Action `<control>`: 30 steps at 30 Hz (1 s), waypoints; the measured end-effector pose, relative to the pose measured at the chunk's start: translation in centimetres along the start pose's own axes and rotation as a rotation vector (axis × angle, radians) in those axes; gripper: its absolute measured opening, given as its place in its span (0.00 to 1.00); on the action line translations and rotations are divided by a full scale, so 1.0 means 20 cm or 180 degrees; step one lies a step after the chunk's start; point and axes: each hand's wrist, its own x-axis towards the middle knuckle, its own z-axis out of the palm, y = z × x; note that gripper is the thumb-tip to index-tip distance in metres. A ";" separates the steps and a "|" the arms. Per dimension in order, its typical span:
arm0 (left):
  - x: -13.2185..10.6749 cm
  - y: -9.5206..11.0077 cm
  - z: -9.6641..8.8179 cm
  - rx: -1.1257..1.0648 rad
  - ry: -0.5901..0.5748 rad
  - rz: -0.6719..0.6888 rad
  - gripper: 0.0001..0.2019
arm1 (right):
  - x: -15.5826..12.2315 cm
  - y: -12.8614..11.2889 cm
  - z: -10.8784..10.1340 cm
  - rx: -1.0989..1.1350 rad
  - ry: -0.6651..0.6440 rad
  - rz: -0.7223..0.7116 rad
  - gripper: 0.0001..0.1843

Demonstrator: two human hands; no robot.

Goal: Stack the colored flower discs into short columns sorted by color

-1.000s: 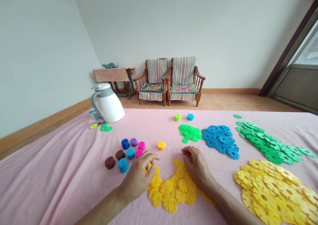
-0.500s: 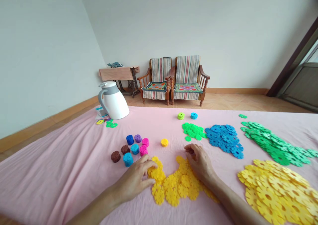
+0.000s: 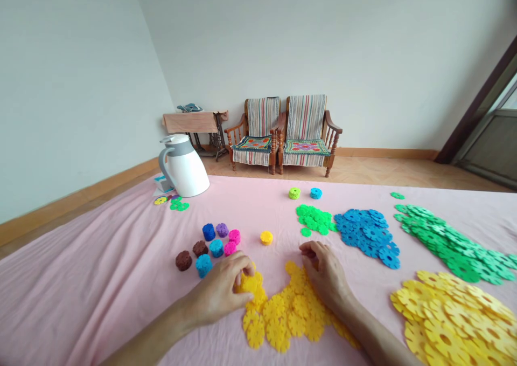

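Note:
A patch of flat yellow flower-shaped discs lies on the pink cloth right in front of me. My left hand rests on the patch's left edge, fingers curled and pinching yellow discs. My right hand lies on the patch's upper right part, fingers bent down onto the discs there; what they hold is hidden. A small yellow stack stands just beyond both hands.
Stacks in brown, blue, purple and pink stand left of my left hand. Further piles: light green, blue, dark green, large yellow. A white jug stands far left; two armchairs by the wall.
My left hand has closed on yellow discs at the patch's left edge. My right hand has stayed on the patch's upper right. The view has shifted slightly.

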 end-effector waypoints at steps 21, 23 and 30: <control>0.53 -0.09 -0.03 0.0555 0.0164 0.0792 0.06 | 0.00 -0.01 -0.01 -0.0065 0.0059 -0.0082 0.12; 0.52 -0.09 -0.02 0.0475 0.0212 0.0722 0.09 | 0.00 -0.01 0.00 -0.0071 0.0058 -0.0062 0.12; 0.31 -0.08 0.02 -0.0118 0.1067 0.0217 0.20 | 0.00 0.00 -0.01 -0.0051 -0.0002 -0.0023 0.13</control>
